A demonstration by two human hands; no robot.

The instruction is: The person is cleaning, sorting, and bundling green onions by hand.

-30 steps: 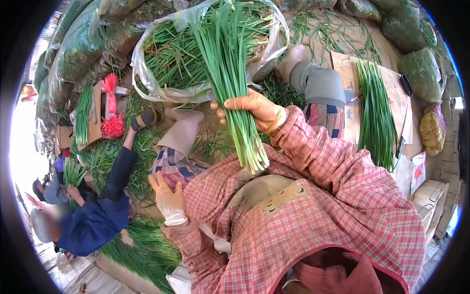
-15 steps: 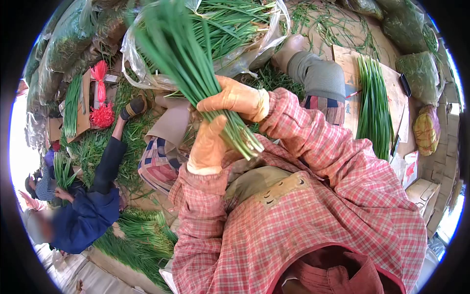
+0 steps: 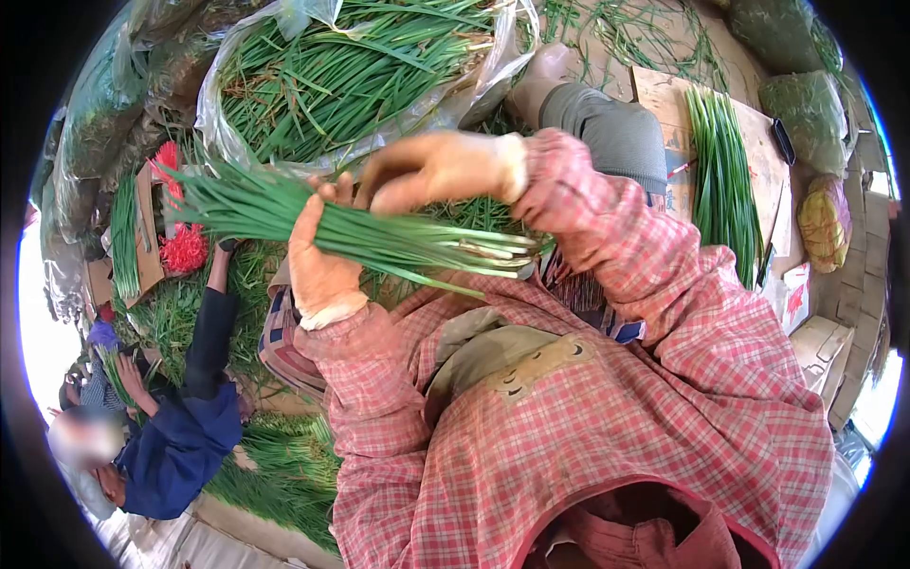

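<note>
My left hand (image 3: 322, 261), in a tan glove with darker fingertips showing, is closed around the middle of a bunch of chives (image 3: 408, 239). The bunch lies nearly level in front of my chest, its green tips toward the left and its pale cut ends toward the right. Just above the stalks is my right hand (image 3: 450, 174), also gloved and blurred by motion. Its thumb and fingers curve apart with a gap between them, and nothing shows in them. Behind the bunch, a large clear plastic bag (image 3: 220, 119) holds a heap of loose chives (image 3: 332, 90).
At right, a board (image 3: 664, 95) bears another chive bundle (image 3: 720, 190). Red ties (image 3: 190, 248) lie at left near a smaller bundle (image 3: 125, 237). A co-worker in dark blue (image 3: 180, 446) sits at lower left beside more chives (image 3: 284, 465). Filled bags (image 3: 806, 114) line the edges.
The bunch has swung from upright and slanted to nearly level, lower and to the left. My right hand has come off the stalks; my left hand now grips them.
</note>
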